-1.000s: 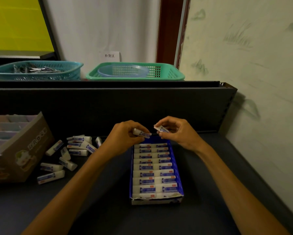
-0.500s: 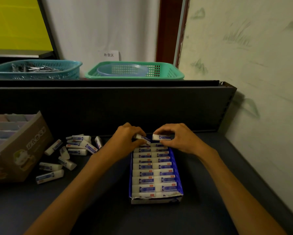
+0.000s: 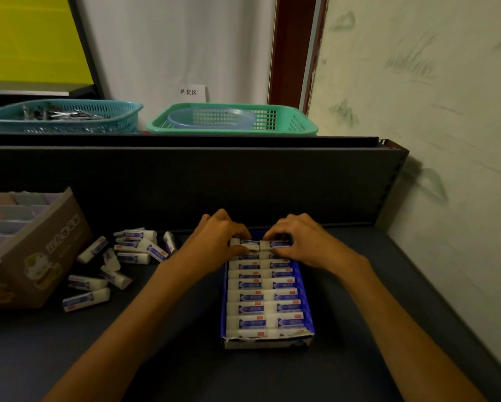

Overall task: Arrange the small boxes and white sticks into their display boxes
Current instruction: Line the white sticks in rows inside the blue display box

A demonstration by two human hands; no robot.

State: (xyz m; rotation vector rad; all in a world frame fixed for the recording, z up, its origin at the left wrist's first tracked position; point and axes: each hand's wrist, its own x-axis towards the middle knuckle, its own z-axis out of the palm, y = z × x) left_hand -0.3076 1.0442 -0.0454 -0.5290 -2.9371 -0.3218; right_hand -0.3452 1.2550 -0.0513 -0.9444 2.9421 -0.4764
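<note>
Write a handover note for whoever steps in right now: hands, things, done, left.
Left hand pinches a white stick at the far end of the blue display box; right hand pinches another stick beside it.
Done: two columns of sticks fill the box nearly to the far end.
Left: seat these two, then deal with the loose sticks on the shelf beside the cardboard box.

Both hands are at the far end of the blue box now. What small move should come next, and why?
Probably press the two white sticks down level, then release. The left hand and right hand pinch them at the far row of the blue display box, slightly above the filled rows.
</note>
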